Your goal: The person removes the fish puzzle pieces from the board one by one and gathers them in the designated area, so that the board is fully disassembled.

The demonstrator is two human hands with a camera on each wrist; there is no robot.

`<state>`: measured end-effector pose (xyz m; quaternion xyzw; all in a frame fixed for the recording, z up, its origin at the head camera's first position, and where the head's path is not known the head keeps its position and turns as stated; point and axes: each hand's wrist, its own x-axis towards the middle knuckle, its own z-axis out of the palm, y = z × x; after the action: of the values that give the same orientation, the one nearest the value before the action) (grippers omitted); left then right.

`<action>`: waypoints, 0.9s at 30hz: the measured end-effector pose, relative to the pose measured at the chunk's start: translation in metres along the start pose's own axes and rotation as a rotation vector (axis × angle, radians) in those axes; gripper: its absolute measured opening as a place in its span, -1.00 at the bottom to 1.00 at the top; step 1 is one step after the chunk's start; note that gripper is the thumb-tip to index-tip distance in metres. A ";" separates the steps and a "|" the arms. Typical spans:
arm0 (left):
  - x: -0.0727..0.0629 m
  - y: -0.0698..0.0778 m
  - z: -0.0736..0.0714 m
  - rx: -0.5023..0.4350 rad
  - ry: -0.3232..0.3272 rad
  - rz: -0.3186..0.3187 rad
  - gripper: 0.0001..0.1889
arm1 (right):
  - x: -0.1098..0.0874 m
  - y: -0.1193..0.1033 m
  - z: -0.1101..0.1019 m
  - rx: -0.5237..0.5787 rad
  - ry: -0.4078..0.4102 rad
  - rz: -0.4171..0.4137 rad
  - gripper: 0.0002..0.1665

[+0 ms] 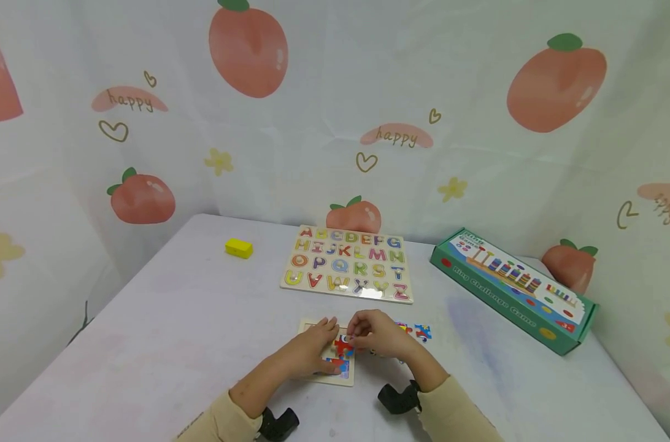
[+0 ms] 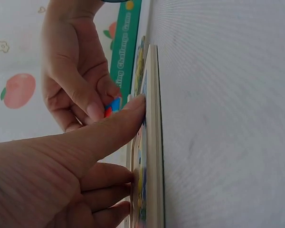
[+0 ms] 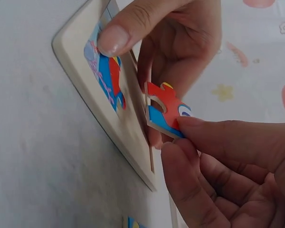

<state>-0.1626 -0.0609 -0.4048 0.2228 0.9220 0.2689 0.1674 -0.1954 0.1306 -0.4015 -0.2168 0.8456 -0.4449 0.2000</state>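
A small wooden puzzle board lies on the table in front of me. My left hand rests on it with fairly straight fingers; its thumb presses near a fitted blue and red section in the right wrist view. Between thumb and fingertips my right hand pinches a red and blue puzzle piece with part of an eye printed on it. That piece is tilted, held over the board's bare recess. Loose puzzle pieces lie right of the board, partly hidden behind the right hand.
Behind the hands lies a wooden alphabet board with colourful letters. A yellow block sits at the back left. The green Ring Challenge Game box stands at the right. A printed cloth hangs behind the white table.
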 end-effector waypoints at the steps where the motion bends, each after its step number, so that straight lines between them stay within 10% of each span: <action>1: 0.000 0.000 0.000 -0.001 0.000 -0.003 -0.18 | -0.001 0.001 -0.002 0.006 0.000 0.000 -0.89; 27: -0.001 -0.001 0.003 0.030 -0.003 -0.005 -0.15 | -0.054 0.042 -0.046 0.106 0.077 0.078 -0.76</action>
<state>-0.1604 -0.0609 -0.4079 0.2234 0.9262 0.2542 0.1661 -0.1832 0.2113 -0.4047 -0.1555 0.8356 -0.4892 0.1956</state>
